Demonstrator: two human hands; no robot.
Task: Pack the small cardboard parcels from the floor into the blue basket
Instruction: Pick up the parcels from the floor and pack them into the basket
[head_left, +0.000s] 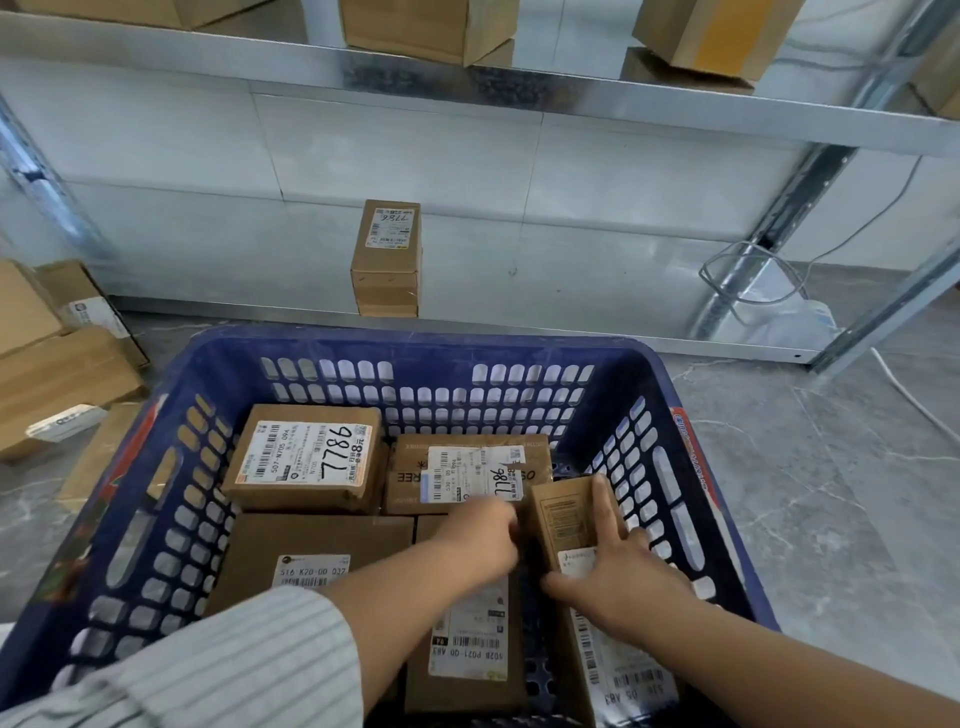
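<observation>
The blue basket stands on the floor in front of me with several labelled cardboard parcels lying flat inside. A small narrow parcel sits tilted near the basket's right wall. My right hand lies on it, index finger straight along its right edge and thumb spread below it. My left hand, slightly blurred, has its fingers curled at that parcel's left edge. A parcel marked 7786 lies at the basket's back left. Another small parcel stands upright on the low shelf board beyond the basket.
Larger cardboard boxes are piled on the floor to the left of the basket. A metal shelf rack with boxes spans the top. A coiled white cable lies by the rack's right post. Grey marble floor lies to the right.
</observation>
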